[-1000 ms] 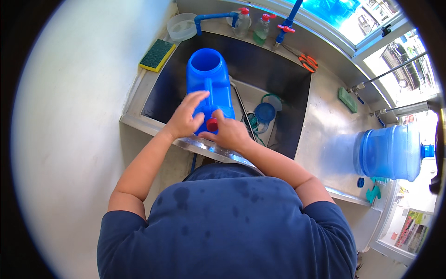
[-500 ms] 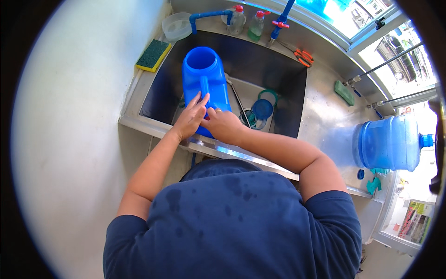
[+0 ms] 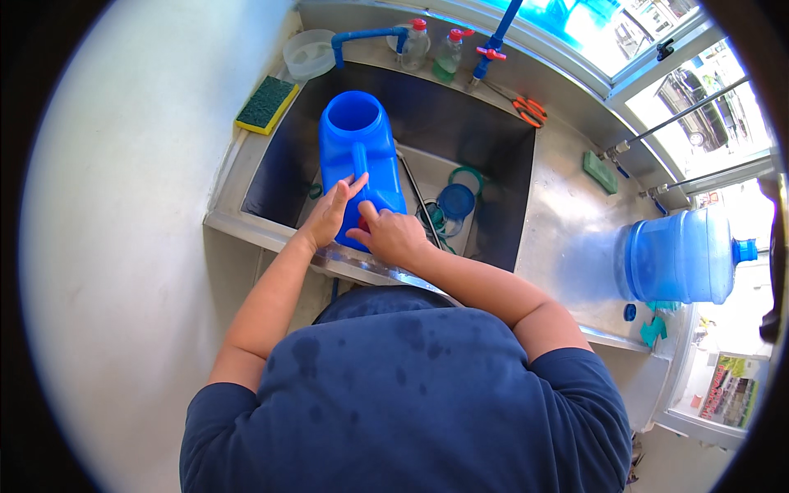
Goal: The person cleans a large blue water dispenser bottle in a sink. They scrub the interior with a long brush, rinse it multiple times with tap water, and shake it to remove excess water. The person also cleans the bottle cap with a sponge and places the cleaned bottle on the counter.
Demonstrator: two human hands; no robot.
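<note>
A tall blue plastic container (image 3: 355, 148) with an open round mouth and a moulded handle stands in the steel sink (image 3: 501, 222). My left hand (image 3: 329, 212) lies flat against its left side, fingers spread along the handle. My right hand (image 3: 390, 237) rests against its lower front, where a small red part (image 3: 362, 222) shows between my hands. Both hands touch the container near its base.
A green and yellow sponge (image 3: 265, 104), a clear bowl (image 3: 309, 52), two small bottles (image 3: 431, 49) and orange scissors (image 3: 526, 108) sit around the sink rim. Lids and rings (image 3: 454, 201) lie in the basin. A large blue water jug (image 3: 678, 256) lies on the right drainboard.
The container and both hands sit in nearly the same place. My left hand has flattened against the side of the container and my right hand has slid slightly lower on its front.
</note>
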